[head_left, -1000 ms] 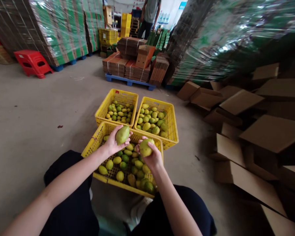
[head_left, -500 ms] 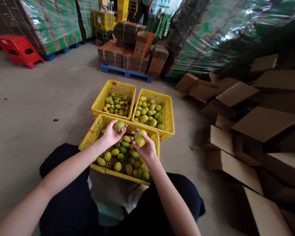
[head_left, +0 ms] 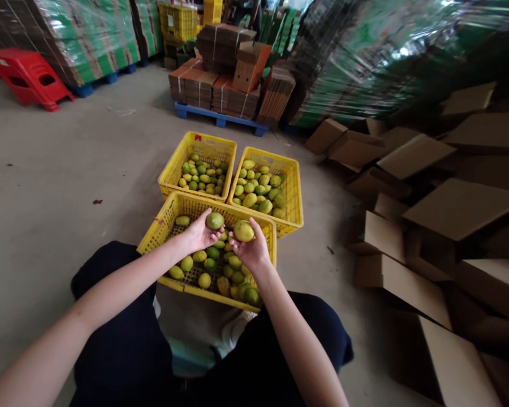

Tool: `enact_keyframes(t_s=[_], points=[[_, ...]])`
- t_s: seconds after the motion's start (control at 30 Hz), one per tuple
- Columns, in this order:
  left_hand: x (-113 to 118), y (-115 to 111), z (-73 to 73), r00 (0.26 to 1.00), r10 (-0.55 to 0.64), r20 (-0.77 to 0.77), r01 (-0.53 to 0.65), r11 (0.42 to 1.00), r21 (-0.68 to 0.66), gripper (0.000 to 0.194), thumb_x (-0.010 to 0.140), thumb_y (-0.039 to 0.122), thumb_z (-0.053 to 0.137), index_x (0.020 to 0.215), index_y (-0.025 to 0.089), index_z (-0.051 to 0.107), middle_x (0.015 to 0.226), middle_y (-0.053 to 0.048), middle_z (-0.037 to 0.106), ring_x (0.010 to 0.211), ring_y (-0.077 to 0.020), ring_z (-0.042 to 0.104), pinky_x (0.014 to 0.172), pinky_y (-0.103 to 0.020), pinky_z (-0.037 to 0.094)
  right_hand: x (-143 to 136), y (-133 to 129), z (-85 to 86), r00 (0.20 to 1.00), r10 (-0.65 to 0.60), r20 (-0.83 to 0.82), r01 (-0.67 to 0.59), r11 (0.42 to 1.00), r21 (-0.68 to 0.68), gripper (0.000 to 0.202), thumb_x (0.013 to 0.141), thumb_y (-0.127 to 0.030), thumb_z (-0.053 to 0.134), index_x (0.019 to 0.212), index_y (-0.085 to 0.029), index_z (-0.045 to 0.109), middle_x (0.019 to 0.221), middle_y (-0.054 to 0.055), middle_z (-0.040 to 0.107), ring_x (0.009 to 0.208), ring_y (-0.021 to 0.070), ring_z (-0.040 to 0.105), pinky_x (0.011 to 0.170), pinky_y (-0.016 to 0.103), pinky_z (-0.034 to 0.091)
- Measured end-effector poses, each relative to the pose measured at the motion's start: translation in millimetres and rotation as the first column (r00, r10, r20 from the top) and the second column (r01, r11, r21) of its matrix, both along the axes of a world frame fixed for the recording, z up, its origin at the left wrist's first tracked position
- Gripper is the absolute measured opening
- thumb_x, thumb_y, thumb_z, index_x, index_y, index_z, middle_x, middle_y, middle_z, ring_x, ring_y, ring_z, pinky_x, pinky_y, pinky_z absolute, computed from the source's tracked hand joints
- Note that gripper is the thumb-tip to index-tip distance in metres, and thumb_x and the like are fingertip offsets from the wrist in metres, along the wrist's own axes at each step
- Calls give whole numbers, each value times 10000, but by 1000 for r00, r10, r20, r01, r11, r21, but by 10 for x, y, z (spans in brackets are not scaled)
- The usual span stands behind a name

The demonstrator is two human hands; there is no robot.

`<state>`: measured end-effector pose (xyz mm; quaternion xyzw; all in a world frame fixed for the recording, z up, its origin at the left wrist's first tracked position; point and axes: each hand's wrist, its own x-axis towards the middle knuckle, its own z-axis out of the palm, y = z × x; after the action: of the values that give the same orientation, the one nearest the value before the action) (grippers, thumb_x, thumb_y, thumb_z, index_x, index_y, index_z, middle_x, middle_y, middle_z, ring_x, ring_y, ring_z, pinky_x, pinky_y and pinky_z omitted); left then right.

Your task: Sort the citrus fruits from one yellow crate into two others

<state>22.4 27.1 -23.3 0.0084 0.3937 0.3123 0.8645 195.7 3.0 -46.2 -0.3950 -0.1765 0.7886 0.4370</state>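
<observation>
Above the near yellow crate (head_left: 152,239), my left hand (head_left: 201,233) holds a green lemon (head_left: 215,221) between thumb and fingers. Close beside it on the right, my right hand (head_left: 253,246) grips a yellower lemon (head_left: 244,230). The two hands are nearly touching. Several green and yellow lemons lie in the near crate, partly hidden by my hands. Behind it stand a far left crate (head_left: 173,164) and a far right crate (head_left: 297,186), each with several lemons inside.
A heap of open cardboard boxes (head_left: 462,206) lies on the right. Farther back are a blue pallet (head_left: 220,118) with stacked flat cartons (head_left: 233,96), a red stool (head_left: 29,76) at the left, and wrapped green stacks (head_left: 89,39). A person's dark clothing shows at the top.
My left hand has moved right with its lemon, closer to my right hand. The lemon in my right hand looks turned and sits slightly higher. The view has shifted slightly.
</observation>
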Motion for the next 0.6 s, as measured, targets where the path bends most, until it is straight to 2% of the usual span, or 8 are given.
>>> enact_keyframes(t_s=[0.13, 0.27, 0.37, 0.4, 0.47, 0.53, 0.6], points=[[9, 4, 1, 998, 27, -53, -24, 998, 50, 504, 1000, 507, 382, 900, 83, 633, 584, -57, 585, 422, -107, 526, 354, -161, 430, -43, -3, -27, 999, -38, 12, 37, 998, 43, 368, 745, -553, 737, 747, -200, 634, 666, 30, 721, 517, 154, 662, 460, 246, 564], [28, -10, 43, 995, 19, -94, -7, 992, 122, 450, 1009, 457, 397, 910, 86, 631, 583, -55, 589, 440, -110, 532, 384, -162, 447, -76, -15, -32, 998, -56, 28, 52, 990, 130, 337, 618, -398, 864, 770, -216, 624, 698, -28, 709, 511, 112, 629, 476, 221, 547], [43, -50, 52, 987, 83, -138, -44, 963, 267, 216, 953, 329, 571, 991, 123, 621, 742, -62, 653, 561, -113, 605, 535, -192, 541, -81, -24, -23, 998, -39, 49, 28, 979, 204, 374, 583, -302, 883, 791, -218, 583, 689, -61, 679, 481, 72, 582, 449, 181, 494], [46, -67, 48, 980, 132, -150, -74, 937, 342, 181, 912, 272, 637, 1046, 153, 611, 835, -59, 670, 644, -121, 639, 619, -220, 570, -82, -27, -18, 997, -46, 55, 33, 975, 219, 389, 575, -273, 882, 804, -221, 573, 684, -67, 669, 480, 69, 574, 444, 176, 480], [46, -99, 37, 957, 234, -171, -119, 854, 506, 355, 835, 189, 717, 1159, 231, 580, 1006, -41, 662, 832, -143, 667, 781, -294, 586, -86, -35, -7, 993, -93, 78, 71, 967, 243, 441, 545, -212, 881, 851, -230, 564, 683, -76, 659, 498, 74, 578, 458, 179, 476], [36, -119, 31, 930, 302, -209, -96, 749, 655, 492, 781, 170, 755, 1221, 279, 564, 1081, -23, 631, 963, -158, 647, 897, -344, 555, -85, -42, 9, 980, -160, 116, 123, 953, 276, 524, 508, -153, 876, 917, -247, 562, 701, -86, 657, 546, 86, 599, 502, 189, 493], [17, -125, 39, 894, 362, -265, -25, 629, 777, 527, 734, 182, 786, 1214, 274, 587, 1124, -23, 616, 1032, -170, 622, 977, -356, 511, -75, -47, 33, 965, -215, 152, 158, 934, 320, 625, 472, -104, 870, 985, -270, 555, 774, -89, 674, 623, 101, 628, 574, 212, 523]])
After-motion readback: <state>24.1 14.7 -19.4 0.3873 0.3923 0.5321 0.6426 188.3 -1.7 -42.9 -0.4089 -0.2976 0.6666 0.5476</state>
